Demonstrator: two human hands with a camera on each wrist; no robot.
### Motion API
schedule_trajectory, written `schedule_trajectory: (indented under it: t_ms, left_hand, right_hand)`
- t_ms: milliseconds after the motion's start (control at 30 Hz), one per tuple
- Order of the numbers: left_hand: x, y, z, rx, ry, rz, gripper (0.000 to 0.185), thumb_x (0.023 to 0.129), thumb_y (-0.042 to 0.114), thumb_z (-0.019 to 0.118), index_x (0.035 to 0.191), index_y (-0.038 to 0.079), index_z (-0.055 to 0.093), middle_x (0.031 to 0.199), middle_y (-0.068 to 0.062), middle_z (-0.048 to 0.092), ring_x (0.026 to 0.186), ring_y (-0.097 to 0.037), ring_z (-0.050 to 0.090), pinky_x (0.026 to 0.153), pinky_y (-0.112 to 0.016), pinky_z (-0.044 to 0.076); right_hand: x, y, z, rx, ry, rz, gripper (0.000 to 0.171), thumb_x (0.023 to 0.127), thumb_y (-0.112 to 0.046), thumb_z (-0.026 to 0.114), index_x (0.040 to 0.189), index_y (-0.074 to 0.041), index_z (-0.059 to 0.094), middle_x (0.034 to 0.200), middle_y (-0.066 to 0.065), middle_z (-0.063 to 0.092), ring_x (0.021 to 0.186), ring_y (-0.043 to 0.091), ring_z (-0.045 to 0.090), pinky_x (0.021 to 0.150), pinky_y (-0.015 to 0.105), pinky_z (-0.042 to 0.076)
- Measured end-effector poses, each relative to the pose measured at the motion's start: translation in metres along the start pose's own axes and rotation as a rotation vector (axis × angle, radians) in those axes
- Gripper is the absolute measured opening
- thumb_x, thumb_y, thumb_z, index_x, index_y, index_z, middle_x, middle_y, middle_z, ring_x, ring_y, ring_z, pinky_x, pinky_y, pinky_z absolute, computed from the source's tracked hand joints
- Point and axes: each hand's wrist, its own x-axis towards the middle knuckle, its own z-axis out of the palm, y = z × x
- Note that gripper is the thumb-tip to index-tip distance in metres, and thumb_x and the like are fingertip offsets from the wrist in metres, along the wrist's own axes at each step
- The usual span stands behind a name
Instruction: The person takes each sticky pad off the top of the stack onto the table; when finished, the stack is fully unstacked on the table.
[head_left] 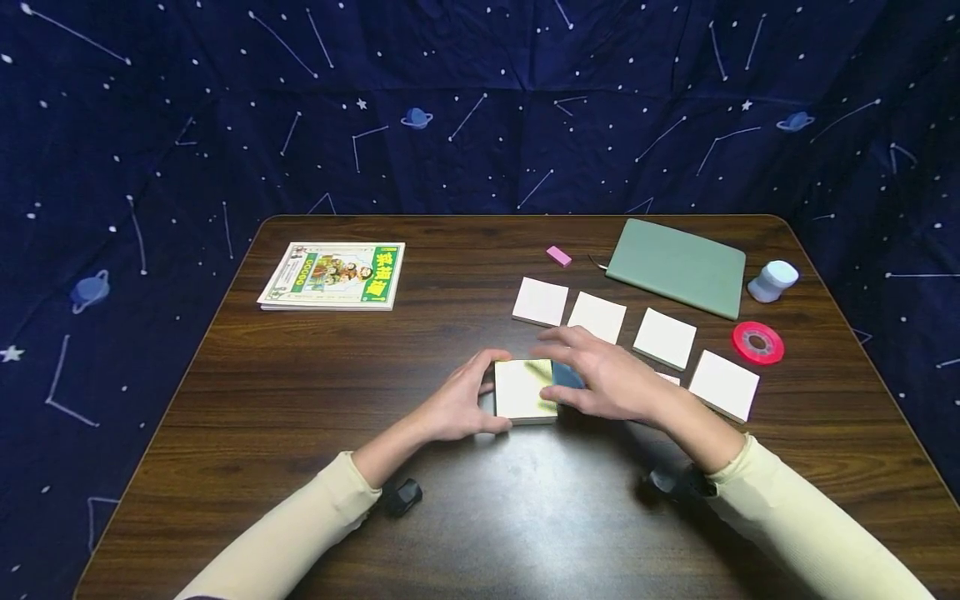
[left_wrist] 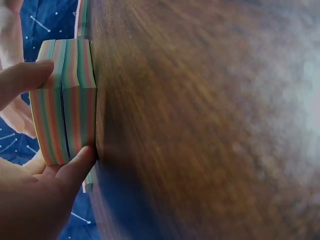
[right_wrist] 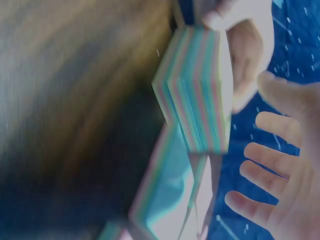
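Note:
A stack of square paper pads (head_left: 522, 390) with a pale yellow top stands at the table's middle. Its sides show rainbow-striped page edges (left_wrist: 65, 120), the layers slightly out of line. My left hand (head_left: 465, 404) grips the stack from the left, thumb on the near side and fingers on the far side. Over the stack's right edge hovers my right hand (head_left: 603, 379), its fingers spread and apart from the pads in the right wrist view. Beside the stack, partly hidden under that hand, lies a pad with a blue top (head_left: 567, 375).
Several white-topped pads (head_left: 664, 337) lie to the right, one mostly hidden by the right arm. Behind them are a green laptop-like slab (head_left: 675, 267), a pink eraser-like block (head_left: 558, 256), a white-blue jar (head_left: 772, 281) and a red ring (head_left: 757, 342). Magazines (head_left: 333, 277) lie back left.

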Motion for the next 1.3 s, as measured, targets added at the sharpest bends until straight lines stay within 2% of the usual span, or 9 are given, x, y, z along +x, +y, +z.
schedule_trajectory:
  t_ms: [100, 233, 467, 700, 867, 1033, 1200, 1300]
  left_hand:
    - [-0.001, 0.0, 0.0, 0.0, -0.005, 0.001, 0.087, 0.066, -0.005, 0.084, 0.139, 0.0, 0.037, 0.14, -0.015, 0.043, 0.13, -0.027, 0.043, 0.101, -0.029, 0.046]
    - [-0.002, 0.0, 0.0, 0.029, -0.002, -0.01, 0.09, 0.065, -0.004, 0.085, 0.141, 0.001, 0.036, 0.142, -0.015, 0.042, 0.13, -0.028, 0.045, 0.101, -0.028, 0.046]
    - [-0.002, 0.0, 0.001, 0.053, 0.019, -0.006, 0.091, 0.064, -0.005, 0.085, 0.141, 0.0, 0.036, 0.141, -0.017, 0.043, 0.129, -0.029, 0.046, 0.101, -0.029, 0.046]
    - [-0.001, -0.001, 0.002, 0.043, 0.02, -0.003, 0.09, 0.063, -0.008, 0.084, 0.141, -0.002, 0.037, 0.139, -0.017, 0.044, 0.128, -0.031, 0.047, 0.1, -0.028, 0.047]
    - [-0.001, 0.0, 0.003, 0.061, 0.015, -0.011, 0.089, 0.065, -0.008, 0.084, 0.14, -0.002, 0.038, 0.138, -0.017, 0.044, 0.125, -0.034, 0.05, 0.1, -0.031, 0.048]
    - [-0.002, 0.0, 0.003, 0.072, 0.017, -0.017, 0.089, 0.065, -0.007, 0.084, 0.14, -0.002, 0.038, 0.137, -0.017, 0.045, 0.121, -0.036, 0.054, 0.099, -0.034, 0.049]
    - [-0.002, 0.0, 0.002, 0.09, 0.004, -0.02, 0.087, 0.067, -0.005, 0.085, 0.141, -0.001, 0.039, 0.136, -0.016, 0.046, 0.123, -0.034, 0.053, 0.099, -0.031, 0.048]
    - [-0.001, 0.0, 0.001, 0.091, -0.003, -0.02, 0.087, 0.068, -0.005, 0.084, 0.142, -0.001, 0.038, 0.136, -0.016, 0.045, 0.123, -0.033, 0.053, 0.099, -0.03, 0.048]
  right_hand:
    - [0.005, -0.008, 0.01, 0.007, -0.061, -0.052, 0.062, 0.087, -0.049, 0.07, 0.141, -0.02, 0.054, 0.144, 0.007, 0.045, 0.128, 0.022, 0.045, 0.102, 0.045, 0.045]
    - [0.01, -0.016, 0.022, -0.03, -0.104, -0.088, 0.069, 0.083, -0.047, 0.074, 0.142, -0.017, 0.052, 0.145, 0.009, 0.043, 0.128, 0.022, 0.044, 0.107, 0.044, 0.04]
    - [0.015, -0.019, 0.028, -0.076, -0.076, -0.07, 0.071, 0.079, -0.039, 0.08, 0.141, -0.015, 0.053, 0.137, 0.01, 0.048, 0.117, 0.023, 0.051, 0.102, 0.041, 0.045]
    - [0.001, -0.011, 0.014, -0.019, -0.022, -0.025, 0.074, 0.074, -0.031, 0.083, 0.14, -0.017, 0.053, 0.134, 0.006, 0.051, 0.114, 0.02, 0.052, 0.098, 0.042, 0.048]
    - [-0.031, 0.004, -0.01, 0.031, 0.056, 0.079, 0.075, 0.073, -0.03, 0.085, 0.14, -0.018, 0.054, 0.129, 0.004, 0.054, 0.101, 0.017, 0.053, 0.081, 0.037, 0.052]
    - [-0.084, 0.029, -0.034, 0.027, 0.134, 0.231, 0.073, 0.073, -0.023, 0.086, 0.138, -0.016, 0.054, 0.127, 0.008, 0.053, 0.093, 0.019, 0.051, 0.068, 0.035, 0.049]
    - [-0.149, 0.062, -0.049, -0.008, 0.215, 0.401, 0.074, 0.072, -0.02, 0.088, 0.137, -0.009, 0.053, 0.127, 0.02, 0.051, 0.096, 0.031, 0.051, 0.07, 0.046, 0.047]
    - [-0.184, 0.081, -0.053, -0.037, 0.217, 0.558, 0.076, 0.074, -0.022, 0.087, 0.139, -0.005, 0.05, 0.125, 0.029, 0.048, 0.098, 0.043, 0.05, 0.071, 0.057, 0.044]
